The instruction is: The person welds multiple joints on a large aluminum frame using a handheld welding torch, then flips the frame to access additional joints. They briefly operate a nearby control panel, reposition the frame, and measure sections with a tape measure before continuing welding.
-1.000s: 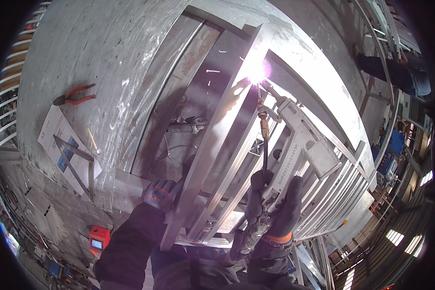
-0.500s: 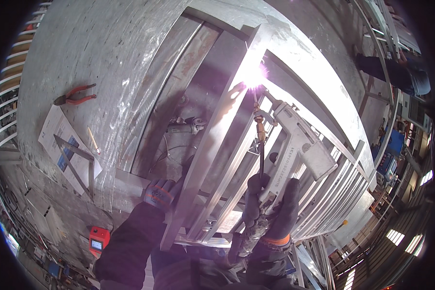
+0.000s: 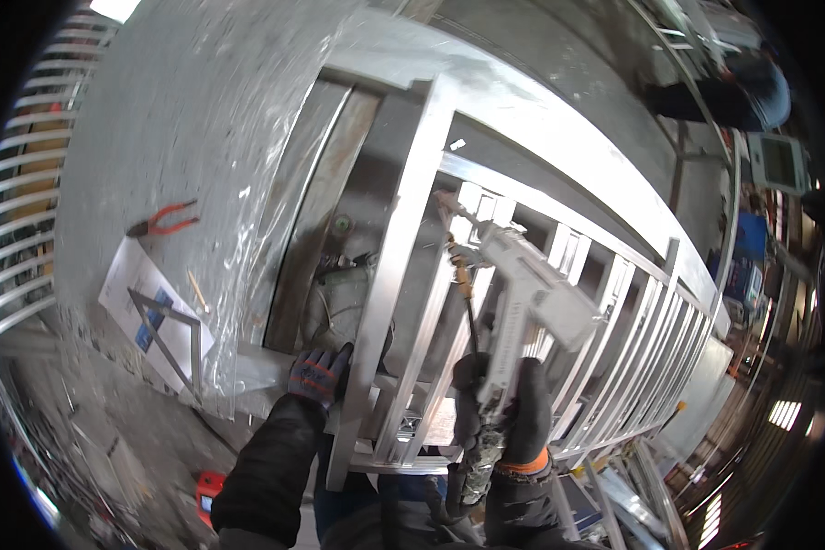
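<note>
My right hand [image 3: 522, 417], in a dark glove with an orange cuff, is closed around the handle of a pale grey welding gun [image 3: 543, 286]. The gun's nozzle points away from me, over the upper end of a silver metal frame [image 3: 396, 247] with many parallel bars. No arc glows at the tip. At the frame's near left, my left hand [image 3: 316, 374], in a grey glove with orange trim, is closed at the side of the long outer rail. Its fingertips are partly hidden there.
On the metal table [image 3: 202, 119] lie red-handled pliers [image 3: 165, 222], a paper sheet [image 3: 133, 284], a metal set square [image 3: 170, 321] and a pencil [image 3: 198, 291]. An angle grinder [image 3: 344, 270] sits beyond the rail. A red device [image 3: 209, 495] is low left. Another person [image 3: 733, 96] is at far right.
The bright welding flash and sparks have gone out. The gun's nozzle has drawn back from the outer rail's weld spot. My view has shifted; my left hand stays by the rail.
</note>
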### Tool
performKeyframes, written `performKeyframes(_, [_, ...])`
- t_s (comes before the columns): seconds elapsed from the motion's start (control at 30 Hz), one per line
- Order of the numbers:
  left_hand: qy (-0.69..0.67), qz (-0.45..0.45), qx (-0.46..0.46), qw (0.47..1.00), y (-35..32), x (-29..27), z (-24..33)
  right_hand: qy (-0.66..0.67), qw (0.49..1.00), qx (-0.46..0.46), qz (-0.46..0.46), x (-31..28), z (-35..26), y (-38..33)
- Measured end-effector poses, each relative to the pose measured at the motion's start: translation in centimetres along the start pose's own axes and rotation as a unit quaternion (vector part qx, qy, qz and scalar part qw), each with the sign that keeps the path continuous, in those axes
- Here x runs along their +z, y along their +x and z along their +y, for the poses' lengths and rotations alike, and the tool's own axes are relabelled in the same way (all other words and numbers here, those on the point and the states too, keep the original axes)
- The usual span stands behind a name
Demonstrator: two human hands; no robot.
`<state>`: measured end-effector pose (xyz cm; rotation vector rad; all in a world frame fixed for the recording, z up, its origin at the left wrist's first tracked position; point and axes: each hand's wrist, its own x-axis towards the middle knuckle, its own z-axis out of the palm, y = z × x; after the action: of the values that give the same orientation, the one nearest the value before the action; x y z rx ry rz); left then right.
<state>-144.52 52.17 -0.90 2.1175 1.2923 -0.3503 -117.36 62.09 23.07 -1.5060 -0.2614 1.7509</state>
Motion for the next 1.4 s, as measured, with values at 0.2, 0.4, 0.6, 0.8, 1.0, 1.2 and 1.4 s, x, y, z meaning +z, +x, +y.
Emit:
performKeyframes(0.2, [0.136,0.052,0.011,0.989,0.2,6.0,-2.8,0.053,0.994,0.045,-0.079,-3.8,1.2,-7.7])
performKeyframes(0.4, [0.137,-0.05,-0.106,0.984,4.9,9.3,-6.2,-0.118,0.991,-0.061,-0.023,-9.3,9.4,-19.7])
performKeyframes(0.6, [-0.064,0.084,-0.183,0.977,4.2,5.1,-3.4,0.007,0.983,-0.17,0.067,-17.6,16.6,-34.9])
performKeyframes(0.8, [-0.033,0.352,-0.09,0.931,-10.3,7.4,8.8,0.244,0.856,-0.297,0.345,-25.9,22.1,-46.1])
performKeyframes(1.0, [-0.086,0.271,-0.004,0.959,-21.2,15.5,18.9,0.396,0.655,-0.415,0.491,-36.2,26.6,-55.2])
performKeyframes(1.2, [-0.118,0.144,0.081,0.979,-19.0,20.6,25.8,0.522,0.535,-0.537,0.391,-54.0,36.1,-63.4])
performKeyframes(1.4, [-0.142,0.002,0.087,0.986,-14.6,25.0,37.7,-0.125,0.192,-0.596,0.77,-73.0,42.3,-74.7])
